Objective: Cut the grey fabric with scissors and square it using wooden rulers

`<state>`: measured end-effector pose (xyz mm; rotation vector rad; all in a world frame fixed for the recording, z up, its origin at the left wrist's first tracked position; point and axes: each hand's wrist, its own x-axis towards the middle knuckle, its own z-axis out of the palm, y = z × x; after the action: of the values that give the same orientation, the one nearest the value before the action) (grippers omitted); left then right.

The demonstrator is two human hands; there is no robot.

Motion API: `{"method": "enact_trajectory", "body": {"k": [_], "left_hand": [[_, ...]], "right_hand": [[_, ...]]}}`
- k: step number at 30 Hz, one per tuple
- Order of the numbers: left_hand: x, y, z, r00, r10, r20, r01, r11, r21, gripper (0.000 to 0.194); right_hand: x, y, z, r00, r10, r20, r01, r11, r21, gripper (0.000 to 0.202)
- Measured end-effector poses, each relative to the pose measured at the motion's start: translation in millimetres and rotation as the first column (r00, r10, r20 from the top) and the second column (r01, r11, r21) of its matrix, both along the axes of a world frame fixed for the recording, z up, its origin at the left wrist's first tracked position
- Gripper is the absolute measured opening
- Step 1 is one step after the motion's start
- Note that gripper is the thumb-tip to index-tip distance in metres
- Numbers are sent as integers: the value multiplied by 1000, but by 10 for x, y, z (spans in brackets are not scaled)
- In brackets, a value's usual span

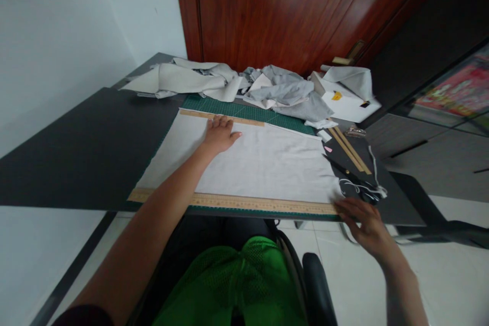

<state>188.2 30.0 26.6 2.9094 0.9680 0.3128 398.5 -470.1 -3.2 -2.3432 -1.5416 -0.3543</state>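
Note:
A pale cloth (260,163) lies spread over a green cutting mat (244,111). My left hand (220,135) rests with its fingers apart on the cloth's far part, its fingertips on a short wooden ruler (244,120). Along the near edge of the cloth runs a long wooden ruler (248,203). My right hand (362,221) is at the right end of that long ruler, fingers stretched out and somewhat blurred, with the fingertips at the ruler and the cloth's corner. Whether it presses on the ruler cannot be told.
Crumpled grey fabrics (282,89) and a white box (344,99) line the back of the dark table (76,153). At the right lie wooden strips (349,150), black scissors (353,178) and white cord (375,163). A chair armrest (319,285) stands below the table edge.

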Motion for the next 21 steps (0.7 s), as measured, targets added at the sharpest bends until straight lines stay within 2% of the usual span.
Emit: {"method": "enact_trajectory", "body": {"k": [6,21], "left_hand": [[-6,-4,21,1000,-4,-11,4,1000,16,71],[17,36,-8,1000,2,-20,-2,1000,-19,73]], "right_hand": [[87,-21,-70,1000,-24,4,24,999,-31,37],[114,-41,-85,998,-52,-36,51,998,-42,40]]}}
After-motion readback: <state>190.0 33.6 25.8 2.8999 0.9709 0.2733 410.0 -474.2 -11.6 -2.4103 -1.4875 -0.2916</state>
